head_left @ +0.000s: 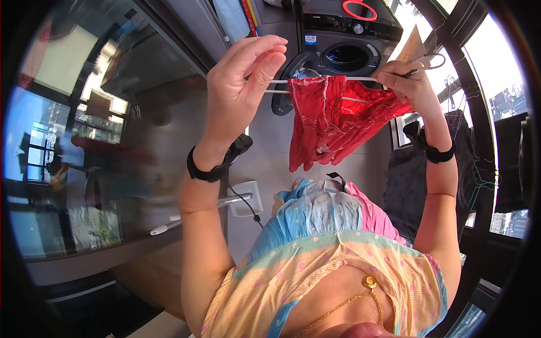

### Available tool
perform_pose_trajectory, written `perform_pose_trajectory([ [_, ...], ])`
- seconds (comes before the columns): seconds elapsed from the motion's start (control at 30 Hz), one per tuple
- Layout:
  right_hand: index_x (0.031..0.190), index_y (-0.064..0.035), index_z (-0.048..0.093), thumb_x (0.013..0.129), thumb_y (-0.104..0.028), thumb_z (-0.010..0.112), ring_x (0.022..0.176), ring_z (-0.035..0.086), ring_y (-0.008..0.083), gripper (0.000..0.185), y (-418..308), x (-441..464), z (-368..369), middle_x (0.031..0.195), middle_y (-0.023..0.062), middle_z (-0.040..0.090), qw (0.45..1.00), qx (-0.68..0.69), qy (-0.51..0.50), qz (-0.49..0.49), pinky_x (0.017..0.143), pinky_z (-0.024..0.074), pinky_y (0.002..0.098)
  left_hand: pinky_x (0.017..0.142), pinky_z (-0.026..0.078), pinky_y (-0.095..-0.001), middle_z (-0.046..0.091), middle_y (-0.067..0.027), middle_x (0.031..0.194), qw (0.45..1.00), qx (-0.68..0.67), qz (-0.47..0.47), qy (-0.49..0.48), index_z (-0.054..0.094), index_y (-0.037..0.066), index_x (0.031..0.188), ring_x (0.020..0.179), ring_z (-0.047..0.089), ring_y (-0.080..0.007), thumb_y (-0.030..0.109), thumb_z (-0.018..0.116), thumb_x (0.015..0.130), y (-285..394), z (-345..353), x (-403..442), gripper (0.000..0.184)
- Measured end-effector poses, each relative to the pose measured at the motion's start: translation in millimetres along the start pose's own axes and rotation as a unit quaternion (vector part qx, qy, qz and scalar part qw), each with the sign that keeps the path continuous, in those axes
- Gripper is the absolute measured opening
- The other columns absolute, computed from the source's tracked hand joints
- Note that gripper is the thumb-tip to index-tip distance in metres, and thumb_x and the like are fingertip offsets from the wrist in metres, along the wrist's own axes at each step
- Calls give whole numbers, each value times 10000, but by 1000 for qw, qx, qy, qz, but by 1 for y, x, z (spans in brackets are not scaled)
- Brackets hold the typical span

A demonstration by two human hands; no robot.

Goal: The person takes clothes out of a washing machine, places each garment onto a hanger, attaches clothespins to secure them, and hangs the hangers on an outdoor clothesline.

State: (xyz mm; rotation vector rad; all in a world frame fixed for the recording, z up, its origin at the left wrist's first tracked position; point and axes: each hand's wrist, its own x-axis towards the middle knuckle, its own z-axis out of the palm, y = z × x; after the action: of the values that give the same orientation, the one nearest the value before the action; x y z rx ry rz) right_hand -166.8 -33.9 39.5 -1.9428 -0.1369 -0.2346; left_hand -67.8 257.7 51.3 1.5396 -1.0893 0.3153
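Observation:
A red garment with pale and dark markings (320,121) hangs in folds from a white clothes hanger (277,83) in front of me. My right hand (404,83) is closed around the hanger at the garment's right side, with a curved hook sticking out past the fingers. At the hanger's left end, my left hand (242,79) is raised with its fingers bent towards the thumb. The hanger's end runs in at the base of that thumb, and the hand hides the rest. The garment's exact kind is hard to tell.
A dark front-loading washing machine (348,53) stands ahead, its round door (287,84) swung open. On top lies a red ring (359,10). A white dustpan (245,198) is on the floor at left. Dark clothes (468,152) and green hangers (482,181) hang by the right windows.

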Motion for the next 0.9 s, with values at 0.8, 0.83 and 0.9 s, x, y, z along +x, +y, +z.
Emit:
perform_pose_trajectory([
  [0.8,1187,-34,570,818,-308,675,954,602,184,471,-1,-25,-55,1018,95,634,990,-115,-17,-83,829,481,326,535,423,-294,559,-78,735,981,146,22,-123,622,14,875,576,529,-203,116,652,830,-14,52,0,115],
  [0.83,1204,-43,560,809,-342,683,1031,586,206,510,2,-34,-72,1053,98,628,988,-147,3,-37,900,458,352,533,414,-280,556,-75,733,984,140,10,-109,620,8,879,570,513,-188,112,648,837,-14,46,0,115],
  [0.9,1105,-15,619,836,-256,666,993,603,181,364,22,-44,-87,1008,99,642,973,-226,-35,-42,849,485,331,533,400,-261,557,-66,732,986,139,10,-95,624,0,892,576,496,-147,106,645,845,-14,40,4,118],
])
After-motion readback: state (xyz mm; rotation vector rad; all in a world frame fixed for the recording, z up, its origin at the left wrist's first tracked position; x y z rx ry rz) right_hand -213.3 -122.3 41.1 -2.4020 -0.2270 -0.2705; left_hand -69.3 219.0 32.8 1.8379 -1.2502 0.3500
